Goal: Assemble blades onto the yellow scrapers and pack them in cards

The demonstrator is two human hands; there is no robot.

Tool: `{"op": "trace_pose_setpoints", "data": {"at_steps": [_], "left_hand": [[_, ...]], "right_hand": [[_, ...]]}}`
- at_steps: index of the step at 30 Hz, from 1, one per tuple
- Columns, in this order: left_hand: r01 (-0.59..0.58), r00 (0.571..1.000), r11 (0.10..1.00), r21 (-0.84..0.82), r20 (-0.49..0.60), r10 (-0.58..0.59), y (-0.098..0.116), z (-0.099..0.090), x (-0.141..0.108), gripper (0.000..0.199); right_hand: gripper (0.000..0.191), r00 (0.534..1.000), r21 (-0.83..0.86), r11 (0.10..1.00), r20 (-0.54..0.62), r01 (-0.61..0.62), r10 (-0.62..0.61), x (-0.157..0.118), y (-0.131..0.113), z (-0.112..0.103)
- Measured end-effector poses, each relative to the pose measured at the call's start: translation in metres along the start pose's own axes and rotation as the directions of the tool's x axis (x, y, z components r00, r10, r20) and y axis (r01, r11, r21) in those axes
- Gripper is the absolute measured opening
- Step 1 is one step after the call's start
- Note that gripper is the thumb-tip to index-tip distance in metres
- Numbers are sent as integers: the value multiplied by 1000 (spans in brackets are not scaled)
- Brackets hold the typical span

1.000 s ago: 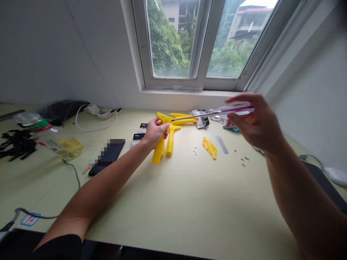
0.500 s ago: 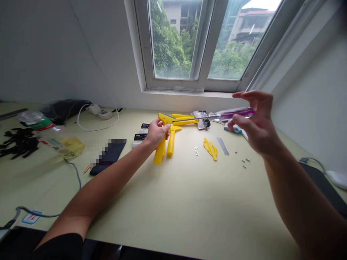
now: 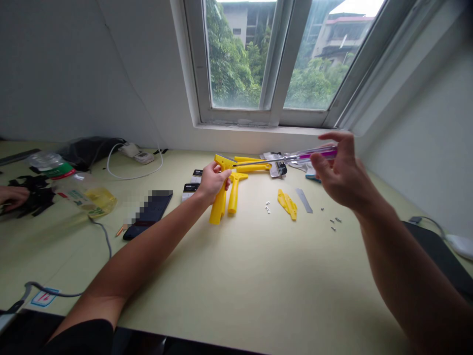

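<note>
Gripping a yellow plastic scraper body (image 3: 219,207) around its handle, the left hand (image 3: 213,183) held the part up off the counter (image 3: 258,281), with its flat head uppermost. The right hand (image 3: 342,172) pinched a clear-handled screwdriver (image 3: 318,156) with a purple stripe between thumb and fingers. Its steel shaft lay almost level, and its tip reached the scraper's head; contact could not be confirmed from this view.

Good technique, as judged from this hold: brace the part firmly in the fist, align the shaft with the working point, and apply steady pressure before turning. A fingertip hold gives good control of alignment but limited torque.

Inventory, located relative to the held scraper:

- Yellow scraper bodies: three in total. One was held, one (image 3: 232,195) lay just beside it, and one (image 3: 251,166) lay just behind it.
- Flat yellow plastic piece: one (image 3: 287,204), to the right.
- Steel blade: one (image 3: 303,200), farther right.
- Small nuts: a cluster (image 3: 267,208) of about three, to the right; too small for an exact count.
- Small screws: about four (image 3: 333,222), farthest right.
- Packaged cards: two (image 3: 189,196), to the left.
- Smartphone: one (image 3: 148,215), farther left, partly obscured.
- Plastic bottle: one (image 3: 86,199), holding yellow liquid, well left.

Another person's hand (image 3: 13,197) rested at the far left of the counter, on a heap of black strips (image 3: 33,197).
</note>
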State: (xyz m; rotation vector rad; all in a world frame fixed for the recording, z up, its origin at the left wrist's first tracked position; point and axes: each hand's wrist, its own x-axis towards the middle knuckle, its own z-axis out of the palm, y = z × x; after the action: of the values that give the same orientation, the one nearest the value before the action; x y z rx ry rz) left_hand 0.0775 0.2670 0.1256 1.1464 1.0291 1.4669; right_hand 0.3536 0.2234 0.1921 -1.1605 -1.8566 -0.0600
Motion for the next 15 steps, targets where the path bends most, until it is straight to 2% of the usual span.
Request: {"op": "trace_pose_setpoints", "data": {"at_steps": [2, 6, 9, 11, 13, 15], "left_hand": [[14, 1000, 1000, -1, -2, -14, 1, 0, -1, 25], [13, 1000, 1000, -4, 7, -13, 1, -1, -1, 27], [15, 1000, 1000, -12, -1, -15, 0, -1, 0, 28], [18, 1000, 1000, -24, 12, -18, -1, -1, 0, 28], [7, 1000, 999, -31, 18, -6, -1, -2, 1, 28], [-5, 1000, 1000, -28, 6, 5, 0, -2, 1, 27]], "right_hand": [[56, 997, 106, 993, 47, 53, -58, 0, 1, 2], [43, 998, 11, 1000, -58, 5, -5, -1, -1, 6], [55, 996, 139, 986, -11, 92, -92, -3, -4, 9], [45, 991, 129, 984, -71, 124, -116, -4, -5, 10], [36, 984, 53, 994, -153, 97, -88, -5, -5, 11], [45, 987, 82, 992, -140, 90, -78, -5, -4, 12]]}}
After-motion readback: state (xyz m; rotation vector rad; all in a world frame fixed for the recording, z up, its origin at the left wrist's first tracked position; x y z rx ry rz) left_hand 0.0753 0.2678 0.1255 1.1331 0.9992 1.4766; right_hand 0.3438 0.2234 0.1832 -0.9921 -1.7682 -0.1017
